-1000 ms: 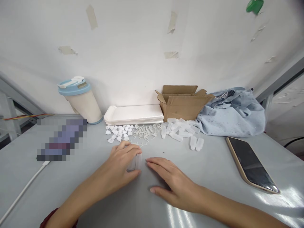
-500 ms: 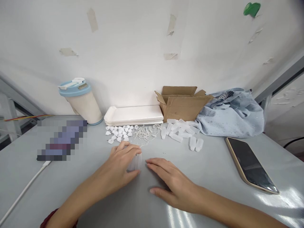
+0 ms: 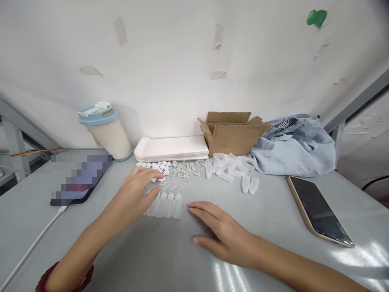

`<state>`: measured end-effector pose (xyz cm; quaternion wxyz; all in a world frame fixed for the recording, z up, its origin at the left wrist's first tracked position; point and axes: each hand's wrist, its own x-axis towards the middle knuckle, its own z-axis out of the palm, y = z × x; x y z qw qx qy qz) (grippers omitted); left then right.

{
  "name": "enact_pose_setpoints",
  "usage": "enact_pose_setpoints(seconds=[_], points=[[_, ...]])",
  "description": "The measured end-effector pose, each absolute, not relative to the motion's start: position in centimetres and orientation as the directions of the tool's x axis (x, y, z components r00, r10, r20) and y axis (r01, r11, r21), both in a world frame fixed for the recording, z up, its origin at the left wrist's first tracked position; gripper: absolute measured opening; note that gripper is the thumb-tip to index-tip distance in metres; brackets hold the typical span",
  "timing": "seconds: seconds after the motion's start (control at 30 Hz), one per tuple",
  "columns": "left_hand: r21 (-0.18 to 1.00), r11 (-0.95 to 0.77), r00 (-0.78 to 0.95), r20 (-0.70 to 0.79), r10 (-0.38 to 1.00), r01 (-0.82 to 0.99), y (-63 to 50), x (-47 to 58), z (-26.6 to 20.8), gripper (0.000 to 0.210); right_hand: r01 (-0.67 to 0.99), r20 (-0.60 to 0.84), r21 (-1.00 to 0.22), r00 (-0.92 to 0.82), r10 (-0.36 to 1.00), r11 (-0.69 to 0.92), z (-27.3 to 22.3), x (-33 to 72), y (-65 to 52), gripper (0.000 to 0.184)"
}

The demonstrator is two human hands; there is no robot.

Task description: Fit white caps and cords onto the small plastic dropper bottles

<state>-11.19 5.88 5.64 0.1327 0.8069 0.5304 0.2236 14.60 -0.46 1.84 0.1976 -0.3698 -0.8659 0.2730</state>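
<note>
My left hand [image 3: 135,190] is over the front of a pile of small white caps [image 3: 164,165], its thumb apart from the fingers. The fingertips are close to the caps; whether they touch one I cannot tell. Below that thumb, several small translucent bottles [image 3: 177,206] lie side by side in a row, with thin pale strings running from their necks. The left end of the row is hidden by the hand. To the right of the row, my right hand [image 3: 217,229] rests on the table, open, thumb and fingers apart and holding nothing.
A tangle of pale strings [image 3: 184,169] and a heap of loose translucent bottles [image 3: 232,165] lie behind. Farther back are stacked white envelopes [image 3: 173,146], a cardboard box [image 3: 234,138] and blue cloth [image 3: 294,150]. A tumbler [image 3: 107,136] and two phones [image 3: 319,211] flank these on the table.
My left hand has moved left and away from the row of bottles, uncovering most of it, and now reaches over the caps. My right hand has stayed in place.
</note>
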Motion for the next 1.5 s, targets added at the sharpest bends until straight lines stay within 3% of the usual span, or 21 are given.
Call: enact_pose_setpoints(seconds=[0.27,0.4,0.6,0.8,0.97,1.2,1.5], points=[[0.427,-0.421,0.349,0.238,0.906,0.801,7.0,-11.5,5.3,0.029,0.576,0.234,-0.595,-0.542,0.807,0.56,1.8,15.9,1.7,0.047],[0.43,-0.47,0.445,0.164,0.88,0.771,6.5,-11.1,5.7,0.03,0.637,0.277,-0.529,-0.495,0.823,0.561,1.9,16.7,2.7,0.041],[0.371,-0.54,0.558,0.066,0.827,0.756,5.0,-9.9,4.9,0.072,0.627,0.312,-0.494,-0.519,0.796,0.603,1.6,16.6,2.6,0.038],[0.301,-0.557,0.565,0.068,0.822,0.774,4.7,-10.0,4.6,0.079,0.584,0.363,-0.469,-0.556,0.748,0.662,0.9,15.7,1.9,0.033],[0.267,-0.509,0.492,0.133,0.86,0.818,4.3,-12.2,3.6,0.088,0.627,0.33,-0.458,-0.538,0.776,0.63,0.9,13.9,1.6,0.012],[0.266,-0.42,0.36,0.247,0.9,0.868,3.1,-14.3,0.7,0.087,0.743,0.185,-0.325,-0.556,0.81,0.585,0.8,10.6,2.2,0.041],[0.372,-0.444,0.343,0.307,0.888,0.815,3.7,-13.6,0.0,0.083,0.779,0.085,-0.307,-0.549,0.831,0.546,1.2,9.2,3.2,0.043]])
